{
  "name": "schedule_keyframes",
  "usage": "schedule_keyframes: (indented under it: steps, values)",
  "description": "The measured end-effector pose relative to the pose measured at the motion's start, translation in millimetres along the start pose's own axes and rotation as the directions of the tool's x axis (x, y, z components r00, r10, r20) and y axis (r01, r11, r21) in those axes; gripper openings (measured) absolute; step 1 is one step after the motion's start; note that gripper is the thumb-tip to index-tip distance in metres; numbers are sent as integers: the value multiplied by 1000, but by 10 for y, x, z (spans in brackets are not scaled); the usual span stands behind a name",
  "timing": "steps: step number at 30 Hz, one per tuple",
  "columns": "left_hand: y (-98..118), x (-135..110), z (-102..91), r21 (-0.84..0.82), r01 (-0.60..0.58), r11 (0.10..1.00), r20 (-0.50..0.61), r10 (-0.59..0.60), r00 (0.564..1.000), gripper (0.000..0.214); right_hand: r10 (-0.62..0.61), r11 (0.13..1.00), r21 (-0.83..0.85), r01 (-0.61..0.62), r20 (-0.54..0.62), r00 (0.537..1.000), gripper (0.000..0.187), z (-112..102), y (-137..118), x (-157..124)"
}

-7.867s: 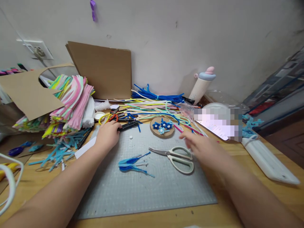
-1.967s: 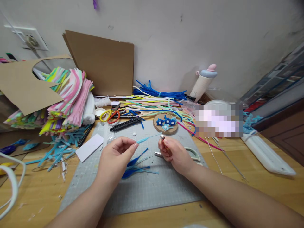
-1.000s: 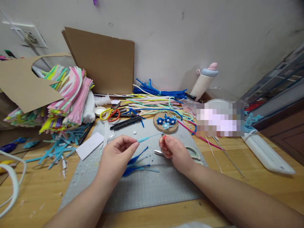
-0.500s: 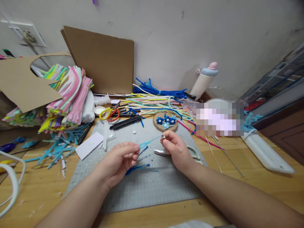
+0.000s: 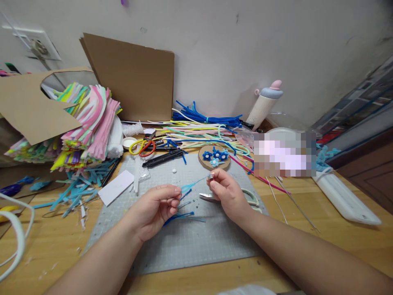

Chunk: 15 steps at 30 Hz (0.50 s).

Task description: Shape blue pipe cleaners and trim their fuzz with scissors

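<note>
Above the grey cutting mat (image 5: 196,250), my left hand (image 5: 158,209) pinches a light blue pipe cleaner (image 5: 188,187) between thumb and fingertips. The strand thins as it runs up and right toward my right hand (image 5: 227,190). My right hand is closed around what looks like a small red lighter (image 5: 210,177) with a metal top; most of it is hidden by the fingers. The strand's thin end meets or nearly meets that top. Scissors with pale green handles (image 5: 251,197) lie under my right hand. Several blue pipe cleaner pieces (image 5: 187,217) lie beside my left hand.
Blue flowers rest on a round cardboard disc (image 5: 204,164). Behind are loose pipe cleaners (image 5: 202,137), yellow-and-red scissors (image 5: 147,147) and a black tool (image 5: 162,158). A white card (image 5: 116,187) lies left; a white glue gun (image 5: 346,200), partly seen, lies right.
Both hands keep nearly the same pose, still gripping the pipe cleaner and the small red lighter. The view has shifted very slightly.
</note>
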State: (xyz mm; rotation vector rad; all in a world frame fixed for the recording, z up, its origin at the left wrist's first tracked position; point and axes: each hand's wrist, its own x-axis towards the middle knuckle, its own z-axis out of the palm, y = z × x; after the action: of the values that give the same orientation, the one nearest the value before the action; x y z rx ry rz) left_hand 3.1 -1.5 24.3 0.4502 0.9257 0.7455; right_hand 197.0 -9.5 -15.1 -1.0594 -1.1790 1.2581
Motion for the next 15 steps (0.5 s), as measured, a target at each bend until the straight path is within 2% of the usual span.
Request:
schedule_keyframes:
  steps: [15]
  values:
    - [-8,-9,4,15,-5,1000,6,5,1000,11,-27,993,-115,28,13,1000,11,50,-20,-5]
